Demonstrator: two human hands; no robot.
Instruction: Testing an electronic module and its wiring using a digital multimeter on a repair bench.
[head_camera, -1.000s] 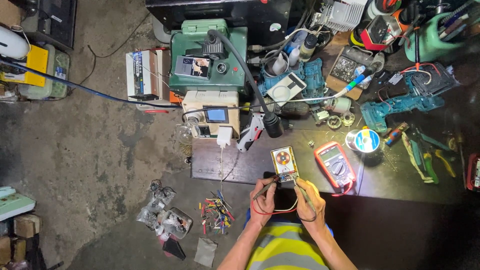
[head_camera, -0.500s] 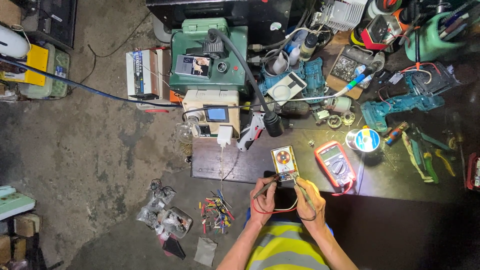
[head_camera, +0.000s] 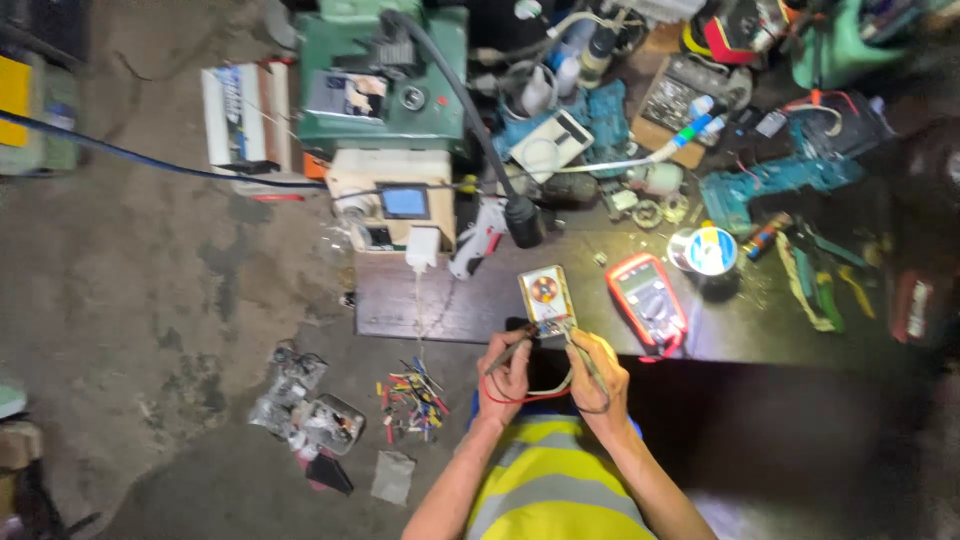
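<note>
probe tips blurred between both hands (head_camera: 555, 375).

A stained, cracked grey concrete floor (head_camera: 130, 300) spreads to the left of a dark low workbench (head_camera: 780, 330) crowded with tools, its top brightly lit near the middle while the right edge falls into shadow.

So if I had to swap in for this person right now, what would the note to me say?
Left hand: holding a thin probe, with a red wire looping under it.
Right hand: holding a second probe, tip up near the board.
Both probes point at the small yellow circuit board on the dark bench.
The red multimeter lies just right of the board.
Done: probes in hand at the board.
Left: whether either tip touches cannot be told.
</note>
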